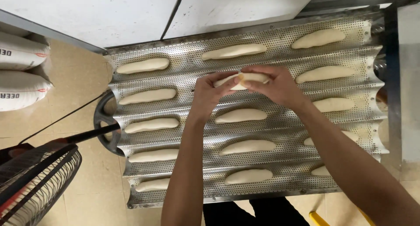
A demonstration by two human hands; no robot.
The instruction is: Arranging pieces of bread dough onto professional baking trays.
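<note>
A perforated metal baking tray (192, 73) with long grooves fills the middle of the view. Several pale, elongated dough pieces lie in its grooves in three columns. My left hand (210, 92) and my right hand (273, 86) together hold one dough piece (245, 79) just above the second groove in the middle column. My left fingers pinch its left end; my right hand covers its right part. Another dough piece (234, 51) lies in the groove behind it, and one (240, 116) in the groove in front.
A floor fan (39, 178) with a black wire guard stands at the lower left, its round base (107, 127) beside the tray. White sacks (19, 75) lie at the far left. A white table top (131, 12) borders the tray's far side.
</note>
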